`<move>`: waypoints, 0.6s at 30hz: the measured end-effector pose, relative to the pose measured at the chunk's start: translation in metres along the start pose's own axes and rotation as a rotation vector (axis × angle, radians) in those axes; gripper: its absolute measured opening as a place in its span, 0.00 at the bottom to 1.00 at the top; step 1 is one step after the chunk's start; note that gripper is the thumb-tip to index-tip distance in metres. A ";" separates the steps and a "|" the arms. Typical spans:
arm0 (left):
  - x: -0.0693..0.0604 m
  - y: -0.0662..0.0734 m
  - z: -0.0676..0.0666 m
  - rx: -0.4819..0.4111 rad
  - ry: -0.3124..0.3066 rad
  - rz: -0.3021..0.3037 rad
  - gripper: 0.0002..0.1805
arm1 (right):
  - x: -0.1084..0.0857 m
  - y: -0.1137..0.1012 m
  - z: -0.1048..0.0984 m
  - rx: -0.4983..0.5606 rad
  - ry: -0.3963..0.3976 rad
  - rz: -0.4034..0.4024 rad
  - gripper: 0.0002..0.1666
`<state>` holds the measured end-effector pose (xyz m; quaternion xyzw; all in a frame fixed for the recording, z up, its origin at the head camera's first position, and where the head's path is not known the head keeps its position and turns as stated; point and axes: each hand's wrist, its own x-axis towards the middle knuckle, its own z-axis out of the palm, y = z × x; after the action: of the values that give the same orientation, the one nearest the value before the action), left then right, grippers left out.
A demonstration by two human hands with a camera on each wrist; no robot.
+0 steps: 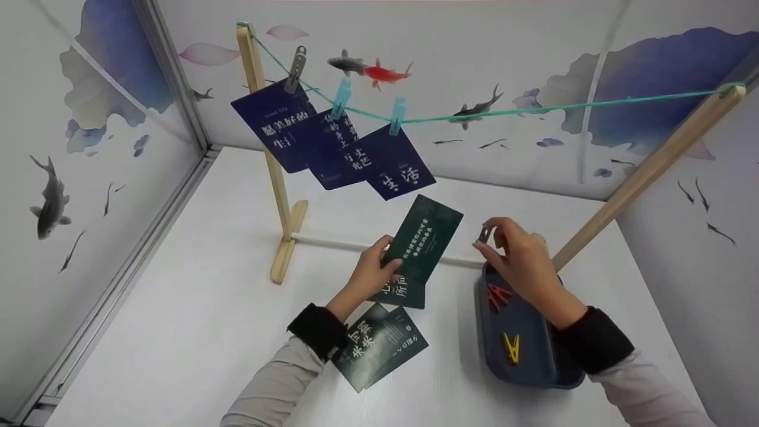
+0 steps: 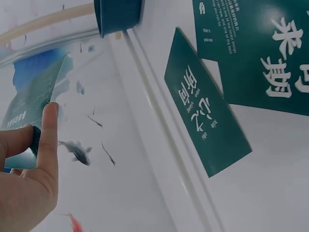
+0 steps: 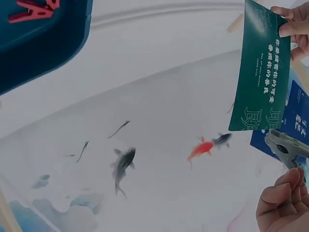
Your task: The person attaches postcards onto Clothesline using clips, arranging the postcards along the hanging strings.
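Note:
My left hand [image 1: 372, 271] pinches a green card [image 1: 428, 237] between thumb and fingers, raised above the table; the card also shows in the right wrist view [image 3: 260, 67]. To its right, my right hand [image 1: 525, 267] holds a grey clip [image 1: 484, 234] by thumb and fingertips, apart from the card. In the right wrist view the clip [image 3: 286, 147] is near the card's lower edge. Three blue cards [image 1: 403, 169] hang overlapping from a green string [image 1: 504, 115], held by a grey clip [image 1: 295, 70] and two light blue clips [image 1: 342, 98].
Several green cards [image 1: 385, 350] lie on the white table [image 1: 207, 332] below my left hand. A blue-grey bin [image 1: 516, 376] under my right forearm holds red clips [image 1: 498, 296] and a yellow clip [image 1: 512, 348]. Wooden posts [image 1: 652, 172] stand at both sides.

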<state>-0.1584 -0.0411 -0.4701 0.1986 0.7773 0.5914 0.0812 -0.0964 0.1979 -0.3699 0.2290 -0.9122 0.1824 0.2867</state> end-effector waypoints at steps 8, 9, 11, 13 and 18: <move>0.013 0.024 -0.007 -0.038 0.058 0.078 0.13 | 0.037 0.002 -0.021 0.062 0.105 -0.042 0.17; 0.014 0.027 -0.009 -0.031 0.076 0.095 0.13 | 0.042 0.002 -0.025 0.074 0.115 -0.042 0.17; 0.016 0.033 -0.011 -0.021 0.114 0.120 0.12 | 0.052 0.001 -0.032 0.094 0.126 -0.033 0.15; 0.018 0.039 -0.013 -0.001 0.149 0.144 0.11 | 0.062 0.000 -0.038 0.121 0.127 -0.017 0.14; 0.030 0.054 -0.012 -0.008 0.197 0.170 0.15 | 0.093 -0.005 -0.050 0.170 0.149 0.003 0.15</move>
<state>-0.1784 -0.0281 -0.4119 0.2044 0.7597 0.6157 -0.0449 -0.1401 0.1877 -0.2739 0.2368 -0.8700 0.2759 0.3330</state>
